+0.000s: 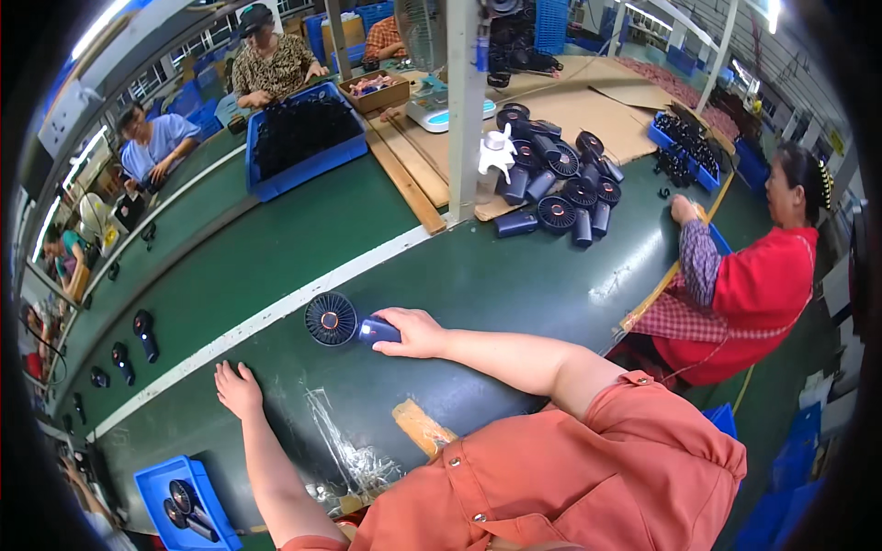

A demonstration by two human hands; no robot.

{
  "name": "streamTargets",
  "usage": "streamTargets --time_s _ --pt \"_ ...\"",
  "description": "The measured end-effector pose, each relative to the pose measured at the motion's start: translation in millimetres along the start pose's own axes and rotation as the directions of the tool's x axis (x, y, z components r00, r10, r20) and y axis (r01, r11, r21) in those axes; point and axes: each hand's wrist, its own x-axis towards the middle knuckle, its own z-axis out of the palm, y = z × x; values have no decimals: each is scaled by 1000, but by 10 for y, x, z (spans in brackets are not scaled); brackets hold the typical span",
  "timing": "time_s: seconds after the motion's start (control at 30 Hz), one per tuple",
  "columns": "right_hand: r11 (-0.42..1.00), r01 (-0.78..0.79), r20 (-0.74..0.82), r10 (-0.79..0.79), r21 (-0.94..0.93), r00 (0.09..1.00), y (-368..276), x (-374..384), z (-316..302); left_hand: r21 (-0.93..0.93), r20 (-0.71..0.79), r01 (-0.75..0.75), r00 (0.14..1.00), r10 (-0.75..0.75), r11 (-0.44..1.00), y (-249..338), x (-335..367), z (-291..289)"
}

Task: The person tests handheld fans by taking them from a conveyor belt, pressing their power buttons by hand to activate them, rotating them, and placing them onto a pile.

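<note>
My right hand (413,332) is closed around the dark blue handle of a handheld fan (331,320). The fan's round black head, with a copper-coloured centre, points left and is low over the green tabletop (496,285). My left hand (239,390) rests on the table to the left with its fingers spread, holding nothing. In front of the upright post, a heap of similar handheld fans (558,213) lies on the table to the far right. At the lower left, a blue tray (147,487) holds a few more fans, close to my left forearm.
Beyond a white rail (285,308) runs a green belt with several handheld fans (144,335). A white post (464,119) rises from the table. A large blue bin (276,188) holds black parts. A co-worker in a red apron (772,285) sits at the right; others work beyond the belt.
</note>
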Motion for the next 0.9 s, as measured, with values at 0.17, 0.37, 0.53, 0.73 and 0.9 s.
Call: streamTargets --time_s 0.17,0.37,0.53,0.73,0.9 --pt "820 -309 88 306 482 948 -185 -89 -95 87 82 5 997 -12 996 -86 -273 -59" --pt "392 -233 95 341 890 935 -548 -197 -514 9 -37 -61 997 61 998 13 -345 -151" --pt "363 -303 178 338 881 924 -325 -296 -597 24 12 2 1000 -3 1000 -77 -300 -137" --pt "337 -350 247 312 874 917 -109 -433 -559 17 -34 -43 998 43 999 -135 -290 -63" --pt "211 -345 254 364 915 896 -80 -415 -605 47 -77 -65 995 69 997 -63 -304 -91"
